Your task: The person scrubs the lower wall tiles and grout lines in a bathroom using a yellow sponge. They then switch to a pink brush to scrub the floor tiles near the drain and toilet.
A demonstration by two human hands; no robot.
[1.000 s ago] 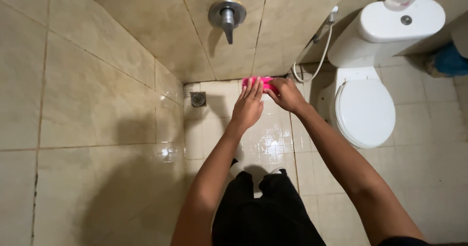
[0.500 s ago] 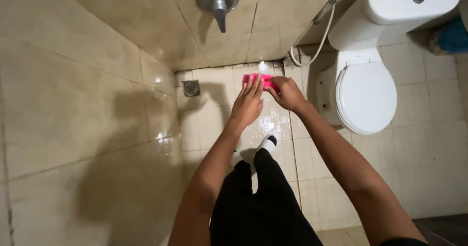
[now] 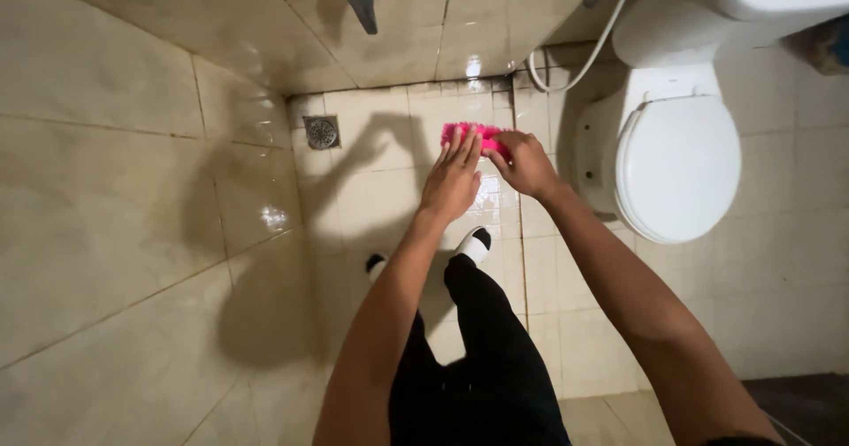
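Since the earlier frame, both hands drifted lower toward frame centre. Left hand [image 3: 453, 183] lay flat-fingered against the pink brush [image 3: 473, 135]; right hand [image 3: 526, 163] curled around its right end, above the tiled floor [image 3: 371, 190].

Both bare arms stretch forward and converge. The left hand [image 3: 451, 181] lies flat, fingers straight and close together, palm down. The right hand [image 3: 523, 161] curls beside it, fingers bent, seemingly gripping, though its fingertips are hidden.
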